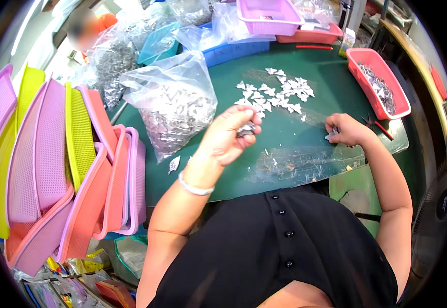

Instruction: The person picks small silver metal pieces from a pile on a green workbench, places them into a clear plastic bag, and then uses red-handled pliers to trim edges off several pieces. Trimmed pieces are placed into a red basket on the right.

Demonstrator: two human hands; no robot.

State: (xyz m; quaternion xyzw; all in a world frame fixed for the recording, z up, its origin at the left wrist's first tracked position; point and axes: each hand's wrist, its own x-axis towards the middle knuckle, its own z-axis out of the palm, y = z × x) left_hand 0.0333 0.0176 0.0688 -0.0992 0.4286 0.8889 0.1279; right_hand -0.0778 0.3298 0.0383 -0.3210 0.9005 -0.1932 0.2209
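Observation:
My left hand [226, 134] is closed around a few small grey metal pieces [246, 129], palm turned partly up above the green table [223, 179]. My right hand [347, 129] pinches one small silvery piece [331, 134] low over the tabletop, near its right side. Between the hands and farther back lies a loose spread of pale, leaf-like metal pieces [280, 92]. A clear plastic bag [156, 72] full of similar pieces stands to the left of my left hand. One leaf-shaped piece [174, 164] lies alone by the bag's base.
Pliers with red handles [385, 130] lie right of my right hand, below a pink basket [404, 109] of metal pieces. Nested purple, green and coral baskets [49, 149] crowd the left. A blue tray [236, 53], a lilac basket [269, 25] and filled bags [113, 64] line the back.

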